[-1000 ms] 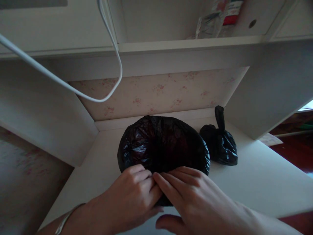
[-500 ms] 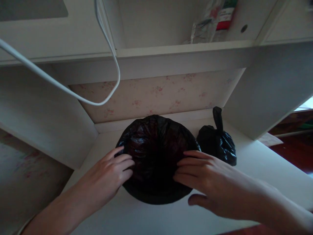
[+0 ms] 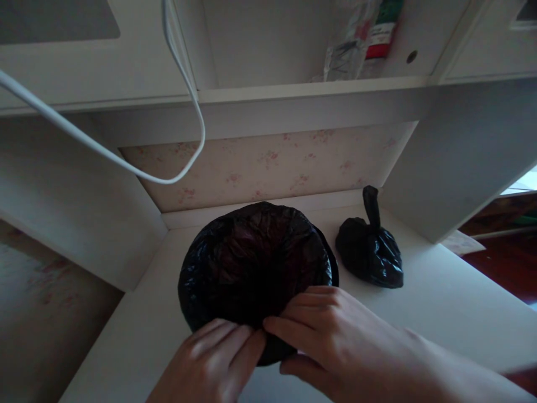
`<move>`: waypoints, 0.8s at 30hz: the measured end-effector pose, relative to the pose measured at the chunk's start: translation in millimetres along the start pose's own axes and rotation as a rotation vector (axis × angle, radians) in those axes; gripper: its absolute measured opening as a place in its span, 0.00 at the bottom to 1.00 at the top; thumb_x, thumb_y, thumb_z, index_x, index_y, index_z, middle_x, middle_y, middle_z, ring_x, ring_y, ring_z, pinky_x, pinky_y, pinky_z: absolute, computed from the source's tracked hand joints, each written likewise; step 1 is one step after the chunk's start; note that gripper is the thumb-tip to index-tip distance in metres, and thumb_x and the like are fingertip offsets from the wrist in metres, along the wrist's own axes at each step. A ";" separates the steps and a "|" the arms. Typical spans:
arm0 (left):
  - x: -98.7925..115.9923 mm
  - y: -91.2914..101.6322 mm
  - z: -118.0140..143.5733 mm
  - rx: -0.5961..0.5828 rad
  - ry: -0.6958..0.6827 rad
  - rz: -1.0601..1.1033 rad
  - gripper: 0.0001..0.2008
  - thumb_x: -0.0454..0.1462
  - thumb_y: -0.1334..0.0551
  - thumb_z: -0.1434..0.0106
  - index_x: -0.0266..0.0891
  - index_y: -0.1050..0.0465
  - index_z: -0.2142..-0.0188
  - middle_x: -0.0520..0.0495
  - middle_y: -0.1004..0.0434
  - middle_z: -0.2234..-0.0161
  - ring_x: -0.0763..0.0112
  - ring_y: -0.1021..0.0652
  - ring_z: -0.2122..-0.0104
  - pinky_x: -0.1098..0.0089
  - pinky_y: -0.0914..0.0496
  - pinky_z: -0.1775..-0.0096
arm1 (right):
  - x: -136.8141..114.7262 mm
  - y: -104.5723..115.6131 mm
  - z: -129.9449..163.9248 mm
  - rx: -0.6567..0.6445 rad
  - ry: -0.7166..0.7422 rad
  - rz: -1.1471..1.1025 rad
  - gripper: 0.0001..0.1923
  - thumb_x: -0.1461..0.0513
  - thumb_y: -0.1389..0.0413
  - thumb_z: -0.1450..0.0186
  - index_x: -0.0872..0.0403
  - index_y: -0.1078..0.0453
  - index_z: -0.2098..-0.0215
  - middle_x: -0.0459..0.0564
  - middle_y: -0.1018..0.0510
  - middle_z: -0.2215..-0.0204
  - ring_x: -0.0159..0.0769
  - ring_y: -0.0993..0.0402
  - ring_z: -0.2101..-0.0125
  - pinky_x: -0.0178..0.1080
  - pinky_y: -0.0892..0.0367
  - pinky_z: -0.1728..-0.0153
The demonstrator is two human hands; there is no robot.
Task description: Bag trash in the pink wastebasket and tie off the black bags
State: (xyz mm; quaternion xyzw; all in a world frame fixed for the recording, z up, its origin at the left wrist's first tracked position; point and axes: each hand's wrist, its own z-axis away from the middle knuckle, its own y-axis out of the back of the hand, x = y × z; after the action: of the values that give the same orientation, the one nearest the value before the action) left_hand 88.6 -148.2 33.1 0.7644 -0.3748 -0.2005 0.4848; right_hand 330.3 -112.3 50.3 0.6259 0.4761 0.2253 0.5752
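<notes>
A small round bin lined with a black plastic bag (image 3: 251, 263) stands on a white desk (image 3: 440, 313). Both of my hands are at its near rim. My left hand (image 3: 213, 364) lies with its fingers on the bag's edge, to the left of the middle. My right hand (image 3: 327, 341) pinches the bag's edge, fingers on top and thumb below. The fingertips of the two hands meet at the rim. A small tied black bag (image 3: 371, 249) sits just to the right of the bin, apart from my hands.
A white cable (image 3: 184, 101) hangs in a loop from above, at the left. A shelf (image 3: 319, 87) over the desk holds a plastic packet (image 3: 346, 53) and a red and green pack (image 3: 384, 28). Floral wallpaper backs the desk. A dark red floor (image 3: 503, 263) shows at the right.
My hands were together at the near rim, spread to the bin's two sides, and have come back together at the near rim. The bin has shifted a little left and nearer.
</notes>
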 end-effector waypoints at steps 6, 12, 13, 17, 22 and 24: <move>-82.0 27.0 29.2 -0.125 0.093 -0.093 0.29 0.19 0.49 0.42 0.48 0.18 0.56 0.54 0.12 0.57 0.63 0.15 0.52 0.58 0.25 0.43 | 17.6 19.6 22.7 0.163 0.046 0.052 0.21 0.53 0.38 0.28 0.52 0.28 0.40 0.51 0.18 0.45 0.41 0.22 0.45 0.44 0.29 0.42; -98.7 49.7 71.3 -0.154 0.176 -0.396 0.43 0.22 0.49 0.45 0.47 0.34 0.30 0.44 0.26 0.34 0.49 0.24 0.38 0.48 0.24 0.42 | 27.8 22.0 24.1 0.137 0.038 0.124 0.28 0.52 0.36 0.30 0.50 0.30 0.35 0.55 0.23 0.37 0.48 0.30 0.35 0.56 0.38 0.31; -85.9 51.7 70.2 -0.159 0.152 -0.368 0.45 0.22 0.49 0.44 0.48 0.39 0.28 0.47 0.27 0.33 0.53 0.25 0.36 0.53 0.25 0.41 | 29.2 21.9 20.9 0.121 0.043 0.121 0.29 0.52 0.36 0.30 0.50 0.31 0.34 0.55 0.24 0.36 0.48 0.31 0.34 0.56 0.40 0.30; -26.5 35.6 36.1 0.062 0.025 -0.193 0.33 0.26 0.48 0.33 0.48 0.34 0.31 0.52 0.18 0.42 0.64 0.20 0.43 0.66 0.27 0.40 | 34.7 20.1 -0.9 0.068 0.115 0.107 0.32 0.51 0.36 0.31 0.51 0.33 0.33 0.55 0.25 0.36 0.48 0.35 0.32 0.58 0.47 0.27; -4.1 -11.3 -6.2 0.062 0.145 -0.217 0.22 0.46 0.46 0.23 0.32 0.26 0.42 0.37 0.13 0.54 0.57 0.13 0.61 0.61 0.19 0.59 | 42.0 13.1 -34.9 -0.091 0.170 0.100 0.27 0.54 0.35 0.32 0.59 0.28 0.40 0.57 0.19 0.44 0.48 0.25 0.41 0.53 0.39 0.32; -10.5 -19.2 -7.3 -0.049 0.192 -0.225 0.22 0.46 0.46 0.23 0.31 0.26 0.42 0.39 0.12 0.62 0.59 0.13 0.68 0.64 0.20 0.67 | 43.1 11.0 -45.7 -0.206 0.146 0.133 0.22 0.53 0.34 0.33 0.60 0.24 0.47 0.57 0.15 0.55 0.48 0.18 0.51 0.49 0.28 0.43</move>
State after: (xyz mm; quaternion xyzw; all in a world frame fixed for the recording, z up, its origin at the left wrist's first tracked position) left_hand 94.0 -131.1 18.6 0.8052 -0.2336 -0.1885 0.5114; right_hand 315.3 -51.1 60.0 0.5756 0.4484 0.3555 0.5841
